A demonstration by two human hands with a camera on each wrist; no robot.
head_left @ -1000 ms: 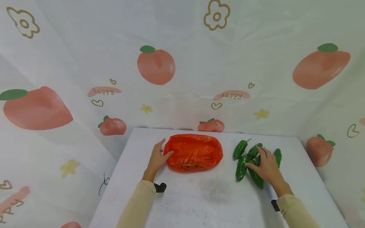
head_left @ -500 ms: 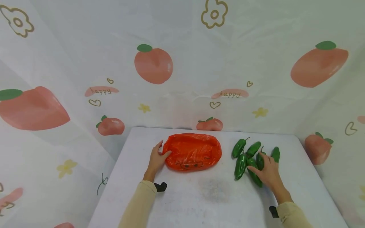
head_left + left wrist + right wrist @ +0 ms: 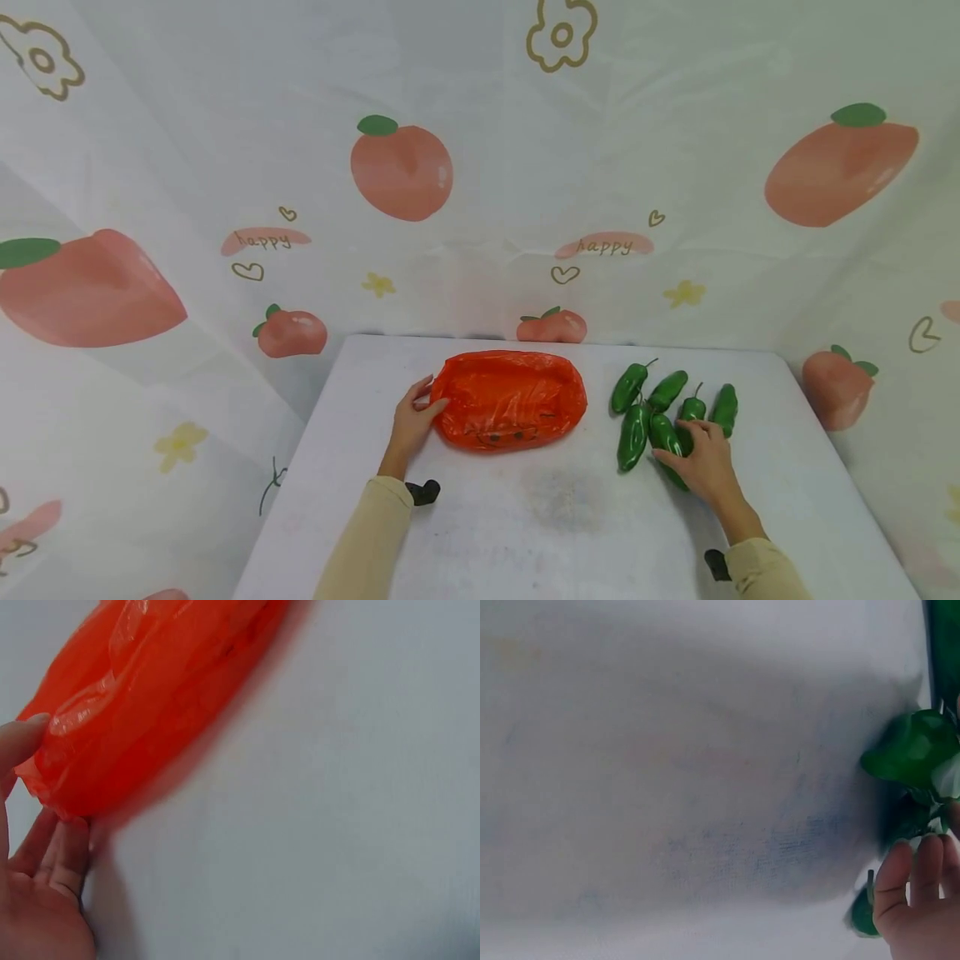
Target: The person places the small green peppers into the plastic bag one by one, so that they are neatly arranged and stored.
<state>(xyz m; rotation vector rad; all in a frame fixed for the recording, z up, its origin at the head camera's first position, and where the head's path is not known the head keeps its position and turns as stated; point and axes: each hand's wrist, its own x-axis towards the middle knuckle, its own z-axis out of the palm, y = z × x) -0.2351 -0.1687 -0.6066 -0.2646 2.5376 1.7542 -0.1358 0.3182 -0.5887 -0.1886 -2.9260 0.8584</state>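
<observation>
On the white bench (image 3: 525, 517) before a peach-print backdrop, the left hand (image 3: 412, 423) pinches the orange bag (image 3: 510, 400) at its left end while the right hand (image 3: 701, 462) curls over the green peppers (image 3: 648, 408) to the bag's right, so closing on a single pepper and keeping the bag's mouth held wide looks wisest.

1. Even, soft, bright light; shadows faint.
2. Head view sharp, edges bowed outward.
3. Glossy sheen on the orange bag (image 3: 510, 400).
4. Right wrist view blurred; peppers (image 3: 919, 750) out of focus, dark shadow beside them.
</observation>
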